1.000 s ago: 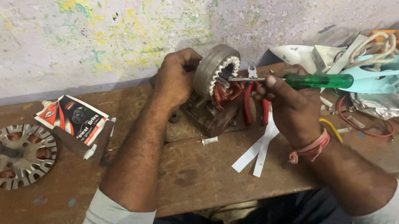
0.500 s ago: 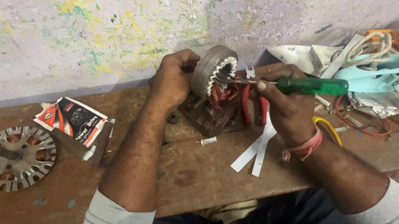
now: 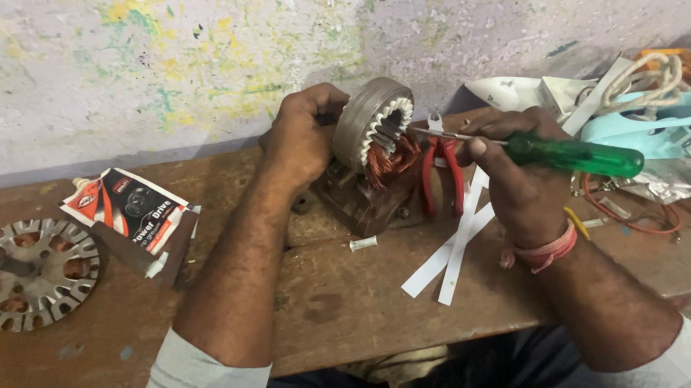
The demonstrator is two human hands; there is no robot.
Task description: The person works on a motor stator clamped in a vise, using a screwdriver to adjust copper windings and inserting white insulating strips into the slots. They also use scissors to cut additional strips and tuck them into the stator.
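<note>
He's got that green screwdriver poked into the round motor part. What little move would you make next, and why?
Probably ease the screwdriver tip a little deeper along the slot. Its tip already sits among the white-lined teeth of the motor core, by the copper winding, and the left hand grips the core on edge while the right hand holds the handle.

Slotted metal disc [image 3: 27, 273] lies at counter [image 3: 334, 311] left end; red-black packet [image 3: 128, 215] beside it. White paper strips [image 3: 450, 247] centre; tangled cords [image 3: 661, 90] far right.

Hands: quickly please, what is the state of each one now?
Left hand: closed, gripping the round motor stator.
Right hand: closed, holding the green-handled screwdriver.
</note>
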